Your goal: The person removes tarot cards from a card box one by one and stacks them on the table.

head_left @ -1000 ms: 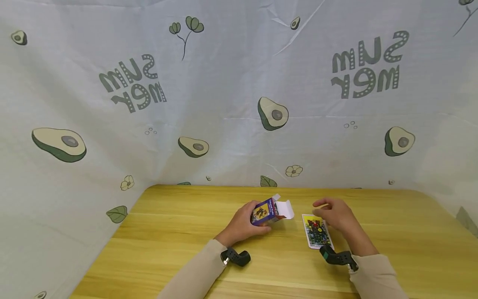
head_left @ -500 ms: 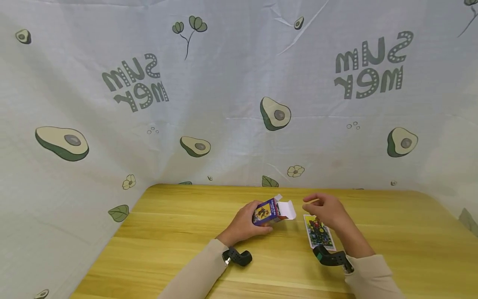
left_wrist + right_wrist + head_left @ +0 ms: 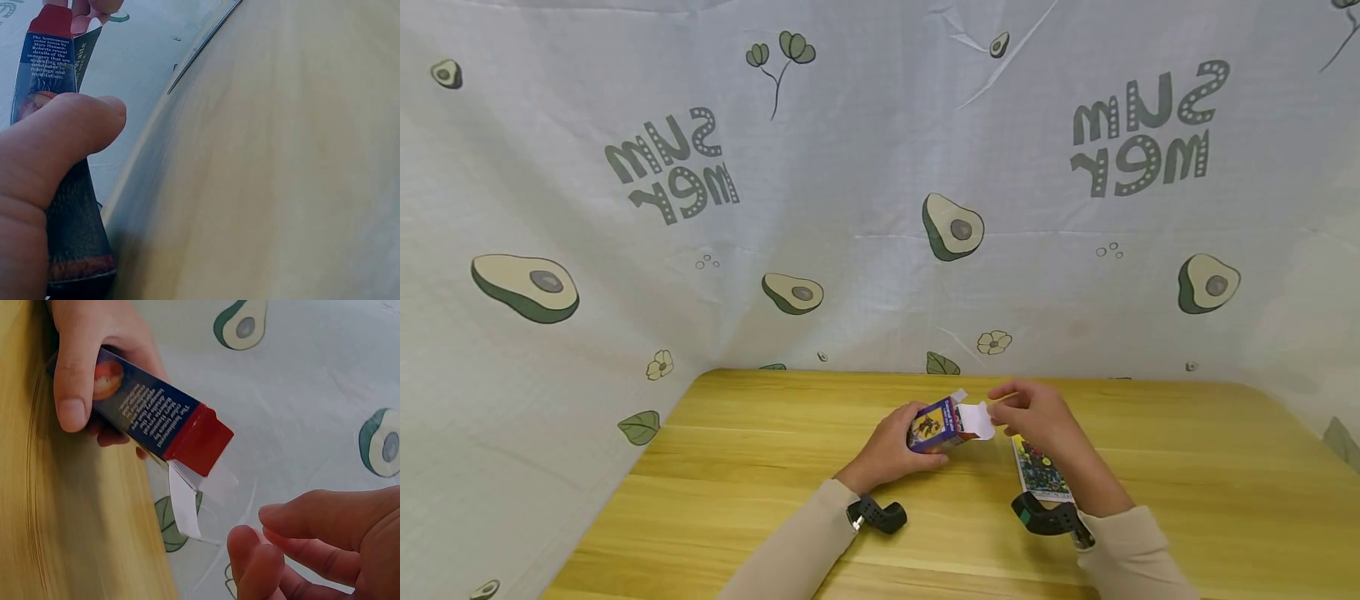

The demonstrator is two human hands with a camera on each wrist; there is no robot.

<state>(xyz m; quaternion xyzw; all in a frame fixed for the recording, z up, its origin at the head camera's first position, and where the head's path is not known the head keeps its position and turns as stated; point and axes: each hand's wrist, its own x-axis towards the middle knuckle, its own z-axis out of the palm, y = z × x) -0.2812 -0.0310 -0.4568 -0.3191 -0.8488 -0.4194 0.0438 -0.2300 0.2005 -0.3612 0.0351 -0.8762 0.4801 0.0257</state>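
Observation:
My left hand grips a blue-purple tarot card box, its thumb pressed along the side with printed text. The box is tilted, its end flap folded out to the right with the white inside showing. In the right wrist view, the red side tab of the box also stands out beside the white flap. My right hand is at the flap, thumb and fingers loosely bent with nothing between them. Beneath the right hand lies a tarot card with a yellow and green picture, partly hidden by that hand and wrist.
The wooden table extends to both sides of the hands. Behind it hangs a pale curtain printed with avocados. A black wrist camera is strapped to the left wrist and another to the right.
My right hand has moved left from above the tarot card to the box's open flap. The left hand keeps its grip on the box, nearly still.

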